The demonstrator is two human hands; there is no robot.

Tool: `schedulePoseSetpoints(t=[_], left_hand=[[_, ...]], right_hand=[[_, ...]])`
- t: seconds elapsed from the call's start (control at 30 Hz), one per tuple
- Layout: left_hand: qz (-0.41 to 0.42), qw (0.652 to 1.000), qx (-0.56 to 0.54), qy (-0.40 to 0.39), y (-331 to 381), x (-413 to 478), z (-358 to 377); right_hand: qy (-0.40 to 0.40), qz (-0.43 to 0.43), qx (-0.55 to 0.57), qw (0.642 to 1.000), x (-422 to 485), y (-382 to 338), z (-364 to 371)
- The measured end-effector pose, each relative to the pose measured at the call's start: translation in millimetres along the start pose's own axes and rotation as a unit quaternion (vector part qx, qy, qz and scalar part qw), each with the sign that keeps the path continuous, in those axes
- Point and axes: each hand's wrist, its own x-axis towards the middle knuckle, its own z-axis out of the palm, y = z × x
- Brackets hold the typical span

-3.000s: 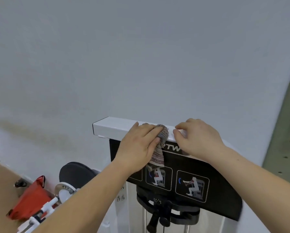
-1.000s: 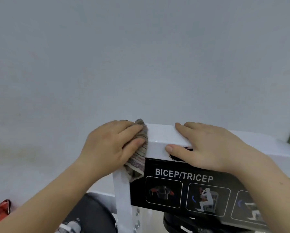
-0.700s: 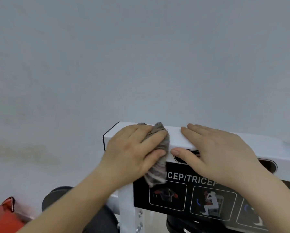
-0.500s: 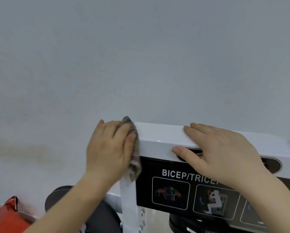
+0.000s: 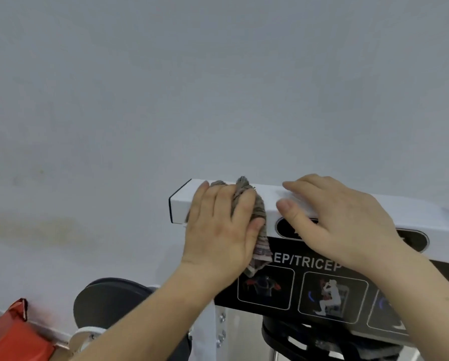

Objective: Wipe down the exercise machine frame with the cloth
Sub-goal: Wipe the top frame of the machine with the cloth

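- Cloth (image 5: 259,212) bunched atop frame (image 5: 181,204), near its 9 o'clock end, pressed under left hand (image 5: 218,230), fingers flat.
- Right hand (image 5: 335,222), at 3 o'clock of cloth, rests flat, empty.
- Wiping underway; next stroke likely needs steady pressure along the bar.

Left hand (image 5: 218,230) presses the striped cloth (image 5: 260,217) onto the white frame bar (image 5: 181,204), fingers fairly straight. Right hand (image 5: 343,225) rests flat on the bar just beside the cloth. Black exercise label (image 5: 322,287) sits below both hands; red bag (image 5: 7,332) lies well below-left of the left hand.
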Motion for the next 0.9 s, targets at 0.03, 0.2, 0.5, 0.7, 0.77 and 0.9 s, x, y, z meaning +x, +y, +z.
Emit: schedulePoseSetpoints(t=[0.03, 0.2, 0.5, 0.7, 0.77, 0.9], left_hand=[[0.048, 0.999, 0.005, 0.001, -12, 1, -3], [-0.052, 0.997, 0.040, 0.033, -32, 0, -8], [0.032, 0.999, 0.031, -0.014, 50, 26, -2], [-0.006, 1.000, 0.004, -0.015, 172, 43, 14], [0.062, 0.998, -0.022, -0.025, 173, 53, 11], [-0.033, 0.998, -0.003, -0.052, 181, 69, 5]], right_hand=[[0.020, 0.007, 0.036, 0.999, -4, 5, -2], [0.144, 0.063, -0.041, 0.987, -32, 61, -3], [0.184, 0.055, -0.072, 0.979, -57, 114, -13], [0.178, 0.042, 0.004, 0.983, -84, 155, -18], [0.198, 0.041, 0.017, 0.979, -92, 175, -21], [0.152, 0.106, 0.116, 0.976, -110, 216, -16]])
